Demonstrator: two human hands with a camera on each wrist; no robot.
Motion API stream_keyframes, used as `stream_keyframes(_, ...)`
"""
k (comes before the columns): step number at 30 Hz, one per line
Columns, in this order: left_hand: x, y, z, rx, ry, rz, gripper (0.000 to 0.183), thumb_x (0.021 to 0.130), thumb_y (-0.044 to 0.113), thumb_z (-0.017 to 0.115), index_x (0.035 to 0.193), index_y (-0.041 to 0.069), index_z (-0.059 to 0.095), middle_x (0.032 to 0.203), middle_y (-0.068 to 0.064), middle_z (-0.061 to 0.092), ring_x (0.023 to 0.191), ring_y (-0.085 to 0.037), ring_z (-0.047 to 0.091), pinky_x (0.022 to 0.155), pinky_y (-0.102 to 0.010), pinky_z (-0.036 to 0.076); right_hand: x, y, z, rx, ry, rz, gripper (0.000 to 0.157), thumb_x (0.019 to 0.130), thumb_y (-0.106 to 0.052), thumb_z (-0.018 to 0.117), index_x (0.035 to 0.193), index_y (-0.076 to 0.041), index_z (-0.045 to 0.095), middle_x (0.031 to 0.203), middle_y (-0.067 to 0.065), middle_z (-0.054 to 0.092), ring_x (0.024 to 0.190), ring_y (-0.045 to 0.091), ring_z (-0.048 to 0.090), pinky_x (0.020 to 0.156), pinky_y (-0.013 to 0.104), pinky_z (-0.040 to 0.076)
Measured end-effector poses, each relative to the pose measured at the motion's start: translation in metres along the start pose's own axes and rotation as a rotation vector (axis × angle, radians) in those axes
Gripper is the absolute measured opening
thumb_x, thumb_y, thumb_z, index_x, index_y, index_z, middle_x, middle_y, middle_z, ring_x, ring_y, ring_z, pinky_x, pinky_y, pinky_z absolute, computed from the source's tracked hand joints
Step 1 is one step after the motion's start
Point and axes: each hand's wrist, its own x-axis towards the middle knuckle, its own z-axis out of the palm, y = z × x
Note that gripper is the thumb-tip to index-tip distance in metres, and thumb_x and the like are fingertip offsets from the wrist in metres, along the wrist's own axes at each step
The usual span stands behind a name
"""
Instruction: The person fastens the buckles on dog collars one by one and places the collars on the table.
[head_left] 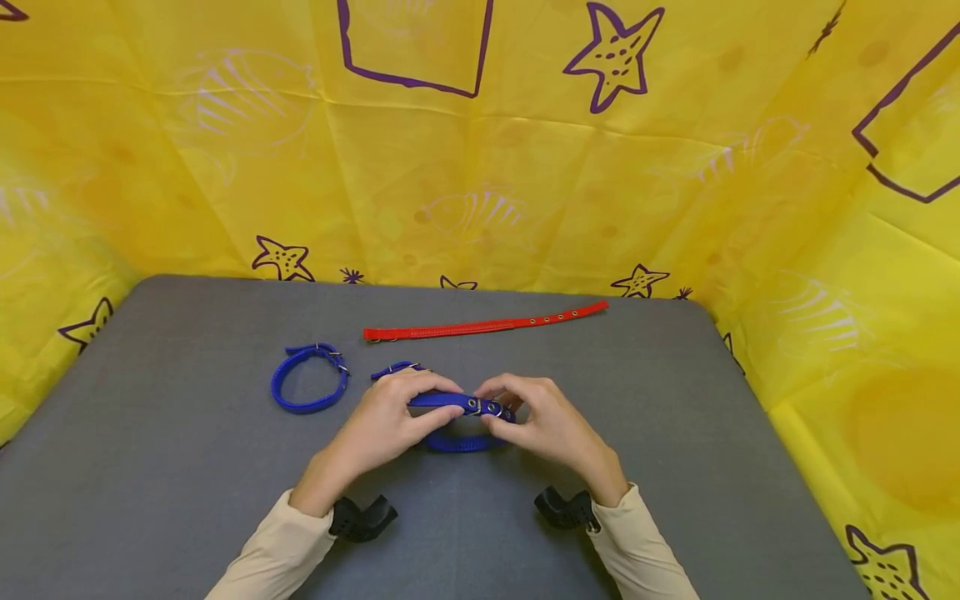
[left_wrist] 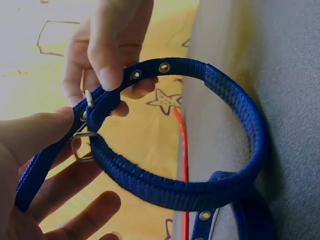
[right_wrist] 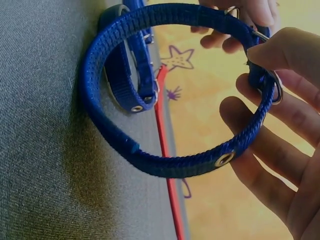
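Between both hands is a blue collar (head_left: 463, 444), bent into a loop with its strap through the metal buckle (left_wrist: 84, 146). My left hand (head_left: 388, 417) pinches the strap's free end between thumb and fingers, left of the buckle. On the other side my right hand (head_left: 546, 414) pinches the band by the buckle and ring. Metal eyelets (left_wrist: 164, 67) show along the strap in the left wrist view. The loop's lower part hangs near the grey table. Behind the left hand lies a second blue collar (head_left: 397, 367), partly hidden by it.
A third blue collar (head_left: 306, 407), fastened in a ring, lies on the grey table (head_left: 187, 483) to the left. Farther back a red collar (head_left: 465, 327) stretches out flat. Yellow patterned cloth (head_left: 480, 167) rises behind the table and along its sides.
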Motion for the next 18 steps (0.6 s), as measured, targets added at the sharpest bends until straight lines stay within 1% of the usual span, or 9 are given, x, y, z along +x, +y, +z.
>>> stream_keyframes(4, -0.001, -0.001, -0.006, 0.002, 0.008, -0.024, 0.014, 0.087, 0.028, 0.077, 0.101, 0.026, 0.075, 0.097, 0.013, 0.072, 0.09, -0.005, 0.063, 0.08, -0.03, 0.05, 0.0, 0.001, -0.001, 0.003, 0.004, 0.027, 0.023, 0.088, -0.012, 0.074, 0.111, -0.015, 0.069, 0.104, -0.002, 0.073, 0.084, 0.007, 0.068, 0.075, 0.026, 0.056)
stream_keyframes(8, -0.002, -0.001, -0.013, -0.005, -0.024, -0.067, 0.013, 0.087, 0.027, 0.077, 0.099, 0.027, 0.074, 0.094, 0.014, 0.07, 0.085, -0.004, 0.06, 0.076, -0.027, 0.05, 0.0, 0.003, -0.001, 0.003, -0.002, 0.047, 0.022, 0.089, -0.013, 0.074, 0.11, -0.015, 0.069, 0.104, -0.001, 0.074, 0.084, 0.009, 0.069, 0.076, 0.027, 0.057)
stream_keyframes(11, -0.002, -0.001, -0.016, -0.014, -0.072, -0.097, 0.012, 0.087, 0.027, 0.077, 0.099, 0.026, 0.072, 0.091, 0.015, 0.069, 0.083, -0.006, 0.06, 0.074, -0.026, 0.048, 0.0, 0.004, -0.001, 0.001, -0.008, 0.038, 0.021, 0.089, -0.013, 0.074, 0.109, -0.014, 0.069, 0.103, 0.0, 0.074, 0.083, 0.009, 0.068, 0.075, 0.027, 0.057)
stream_keyframes(15, -0.001, -0.002, -0.016, -0.037, -0.149, -0.141, 0.012, 0.089, 0.025, 0.073, 0.1, 0.024, 0.069, 0.089, 0.013, 0.068, 0.082, -0.009, 0.061, 0.072, -0.025, 0.048, 0.0, 0.003, 0.001, -0.007, -0.009, 0.021, 0.02, 0.088, -0.013, 0.075, 0.108, -0.014, 0.069, 0.101, -0.001, 0.074, 0.081, 0.008, 0.067, 0.074, 0.026, 0.056)
stream_keyframes(18, 0.0, -0.002, -0.015, -0.042, -0.193, -0.154, 0.011, 0.09, 0.023, 0.07, 0.101, 0.023, 0.067, 0.091, 0.011, 0.067, 0.083, -0.01, 0.059, 0.072, -0.024, 0.046, 0.0, 0.002, 0.001, -0.009, -0.01, 0.016, 0.02, 0.088, -0.013, 0.075, 0.108, -0.014, 0.069, 0.1, -0.001, 0.074, 0.08, 0.007, 0.066, 0.074, 0.026, 0.056)
